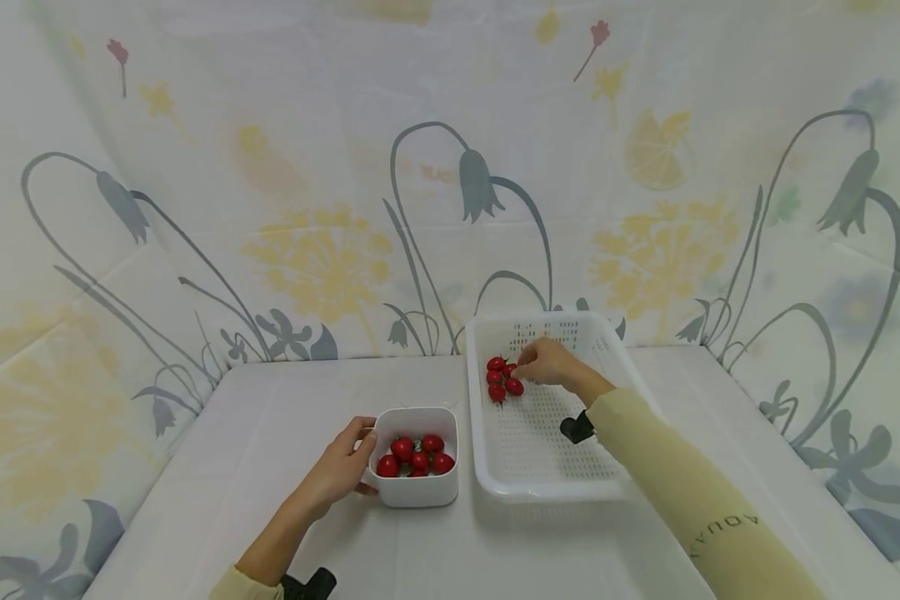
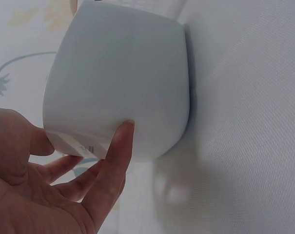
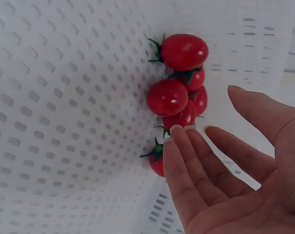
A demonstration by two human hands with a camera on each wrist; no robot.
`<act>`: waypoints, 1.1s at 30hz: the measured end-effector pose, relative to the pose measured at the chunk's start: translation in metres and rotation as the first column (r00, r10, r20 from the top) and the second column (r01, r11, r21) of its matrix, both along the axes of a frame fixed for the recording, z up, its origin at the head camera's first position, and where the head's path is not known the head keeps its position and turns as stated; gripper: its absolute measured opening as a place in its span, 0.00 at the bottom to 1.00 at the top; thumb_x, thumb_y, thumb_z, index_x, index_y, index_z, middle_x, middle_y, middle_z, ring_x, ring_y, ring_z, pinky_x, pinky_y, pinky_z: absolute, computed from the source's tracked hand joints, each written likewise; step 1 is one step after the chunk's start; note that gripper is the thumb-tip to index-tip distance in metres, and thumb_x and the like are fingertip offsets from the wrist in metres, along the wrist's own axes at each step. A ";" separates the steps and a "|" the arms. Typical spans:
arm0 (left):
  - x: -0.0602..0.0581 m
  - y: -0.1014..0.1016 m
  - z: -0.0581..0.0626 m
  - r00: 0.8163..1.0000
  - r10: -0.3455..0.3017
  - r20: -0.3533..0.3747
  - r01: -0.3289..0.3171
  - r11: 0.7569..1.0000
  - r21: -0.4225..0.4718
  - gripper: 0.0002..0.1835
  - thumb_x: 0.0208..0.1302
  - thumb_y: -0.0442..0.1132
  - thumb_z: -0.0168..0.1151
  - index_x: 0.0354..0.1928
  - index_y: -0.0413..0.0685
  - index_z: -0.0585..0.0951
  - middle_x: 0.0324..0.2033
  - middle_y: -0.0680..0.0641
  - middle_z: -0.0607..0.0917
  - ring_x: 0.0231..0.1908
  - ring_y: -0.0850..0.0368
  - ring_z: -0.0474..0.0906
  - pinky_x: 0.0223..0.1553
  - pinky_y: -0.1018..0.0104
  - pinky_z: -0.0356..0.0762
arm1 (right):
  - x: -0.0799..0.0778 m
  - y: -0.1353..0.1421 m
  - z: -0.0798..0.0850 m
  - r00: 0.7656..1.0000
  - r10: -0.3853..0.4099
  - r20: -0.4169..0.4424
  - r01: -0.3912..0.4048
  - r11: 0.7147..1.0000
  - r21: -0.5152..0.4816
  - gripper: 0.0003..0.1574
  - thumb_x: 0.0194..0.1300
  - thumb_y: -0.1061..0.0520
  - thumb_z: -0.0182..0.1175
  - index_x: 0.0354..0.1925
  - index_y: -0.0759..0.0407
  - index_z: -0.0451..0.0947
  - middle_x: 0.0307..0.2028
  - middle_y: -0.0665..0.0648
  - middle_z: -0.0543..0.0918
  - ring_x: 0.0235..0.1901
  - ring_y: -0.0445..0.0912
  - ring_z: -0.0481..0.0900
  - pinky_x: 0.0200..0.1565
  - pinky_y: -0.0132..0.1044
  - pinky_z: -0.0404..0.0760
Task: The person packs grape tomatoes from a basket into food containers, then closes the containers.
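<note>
Right hand (image 1: 551,363) reaches toward tomatoes (image 3: 167,97), 4 fingers extended, thumb apart; left hand (image 1: 337,463) holds box (image 1: 418,494).

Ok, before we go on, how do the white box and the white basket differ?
Size: the white box is small, the white basket much larger.
Walls: the box's visible outside is smooth and solid; the basket is perforated with many small holes.
Contents: the box's tomatoes spread across its width; the basket's tomatoes cluster near its left side.
Shared: both are white, open-topped and hold red tomatoes.
</note>
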State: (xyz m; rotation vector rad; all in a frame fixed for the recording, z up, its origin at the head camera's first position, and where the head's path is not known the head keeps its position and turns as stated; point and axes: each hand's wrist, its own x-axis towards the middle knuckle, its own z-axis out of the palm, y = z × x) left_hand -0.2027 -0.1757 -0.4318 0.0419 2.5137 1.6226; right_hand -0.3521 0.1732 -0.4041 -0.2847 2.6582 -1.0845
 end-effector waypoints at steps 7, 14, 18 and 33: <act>0.000 0.001 -0.001 1.000 0.004 0.012 -0.004 1.000 0.001 0.18 0.80 0.38 0.48 0.66 0.42 0.70 0.65 0.34 0.73 0.57 0.33 0.77 0.29 0.54 0.89 | -0.008 -0.002 -0.014 0.996 -0.055 0.063 0.055 0.998 0.011 0.21 0.67 0.57 0.67 0.51 0.73 0.80 0.41 0.65 0.86 0.39 0.53 0.83 0.46 0.43 0.88; -0.001 0.000 -0.002 1.000 0.008 0.010 -0.008 1.000 -0.003 0.17 0.80 0.38 0.48 0.66 0.42 0.70 0.64 0.34 0.73 0.55 0.34 0.77 0.29 0.54 0.89 | -0.012 -0.003 -0.018 0.990 -0.098 0.105 0.098 0.995 0.007 0.21 0.66 0.57 0.69 0.49 0.74 0.81 0.33 0.62 0.85 0.32 0.49 0.82 0.42 0.41 0.90; -0.001 0.000 -0.002 1.000 0.009 0.009 -0.009 1.000 -0.007 0.17 0.80 0.38 0.48 0.66 0.43 0.70 0.64 0.34 0.73 0.55 0.35 0.78 0.29 0.54 0.89 | -0.016 -0.006 -0.021 0.984 -0.125 0.127 0.124 0.992 0.012 0.20 0.66 0.58 0.69 0.49 0.74 0.81 0.33 0.63 0.85 0.31 0.49 0.83 0.41 0.42 0.90; 0.000 0.000 -0.001 1.000 0.007 0.009 -0.007 1.000 -0.002 0.18 0.80 0.39 0.48 0.66 0.44 0.70 0.65 0.35 0.73 0.55 0.36 0.78 0.30 0.54 0.89 | -0.022 -0.014 -0.030 0.974 -0.167 0.153 0.165 0.986 0.024 0.19 0.64 0.61 0.71 0.47 0.73 0.77 0.40 0.65 0.82 0.36 0.51 0.83 0.38 0.40 0.90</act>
